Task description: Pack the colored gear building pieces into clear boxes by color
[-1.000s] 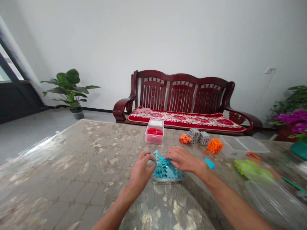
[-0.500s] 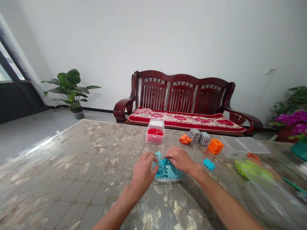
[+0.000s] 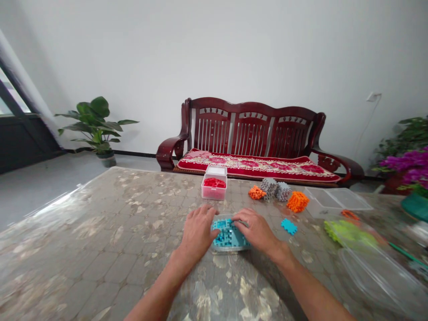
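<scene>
Head view: the left hand (image 3: 198, 232) and the right hand (image 3: 256, 231) both close over teal interlocking blocks (image 3: 230, 236) sitting in a clear plastic tub (image 3: 230, 248) on the tabletop (image 3: 100, 223).

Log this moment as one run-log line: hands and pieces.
left hand: on blue interlocking blocks | right hand: on same blocks | nearby: loose blue piece
</scene>
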### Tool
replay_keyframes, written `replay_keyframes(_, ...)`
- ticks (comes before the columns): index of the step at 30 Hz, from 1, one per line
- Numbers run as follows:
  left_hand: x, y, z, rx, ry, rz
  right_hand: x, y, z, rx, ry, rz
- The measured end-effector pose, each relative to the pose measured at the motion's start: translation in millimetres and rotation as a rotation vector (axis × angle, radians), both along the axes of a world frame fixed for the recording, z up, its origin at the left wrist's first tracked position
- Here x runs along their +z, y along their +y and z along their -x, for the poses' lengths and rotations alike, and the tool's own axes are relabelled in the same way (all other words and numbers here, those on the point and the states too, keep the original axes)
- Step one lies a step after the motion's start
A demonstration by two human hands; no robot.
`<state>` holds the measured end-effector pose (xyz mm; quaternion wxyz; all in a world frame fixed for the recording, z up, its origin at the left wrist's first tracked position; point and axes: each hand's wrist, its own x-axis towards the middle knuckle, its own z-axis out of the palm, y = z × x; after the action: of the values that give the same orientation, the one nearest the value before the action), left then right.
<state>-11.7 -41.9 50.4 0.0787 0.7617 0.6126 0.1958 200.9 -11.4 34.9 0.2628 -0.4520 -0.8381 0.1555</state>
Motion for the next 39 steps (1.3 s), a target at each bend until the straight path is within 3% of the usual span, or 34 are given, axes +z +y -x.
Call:
replay_keyframes(4, -6.9, 3, 13, -0.021, -0.160, 0.125, 0.0, -2, 16, 0.022, -0.164, -0.038)
replay_keyframes(8, -37.0, 10, 18, -0.198, -0.364, 0.201, -3.5, -4, 29, 0.003, -0.220, -0.033)
replay_keyframes(11, -60.0, 13, 18, -0.284, -0.474, 0.242, -5.9, -2, 27, -0.006, -0.138, -0.041)
replay_keyframes(14, -71.2, 11, 18, -0.310, -0.519, 0.256, -9.5, 11, 3, -0.114, 0.019, -0.035)
replay_keyframes(18, -73.6, 9, 16, -0.310, -0.579, 0.226, -22.4, 37, -46, -0.337, 0.008, 0.052)
replay_keyframes(22, -77.6, 9, 13, -0.311, -0.655, 0.199, -40.5, 46, -72, -0.317, -0.102, 0.086)
replay_keyframes(27, -83.7, 8, 12, -0.307, -0.716, 0.181, -50.4, 41, -70, -0.279, -0.241, 0.128)
replay_keyframes(34, -83.2, 7, 12, -0.297, -0.749, 0.189, -42.8, 41, -73, -0.317, -0.341, 0.114)
replay_keyframes(39, -84.9, 8, 11, -0.289, -0.750, 0.190, -16.5, 36, -71, -0.387, -0.286, 0.082)
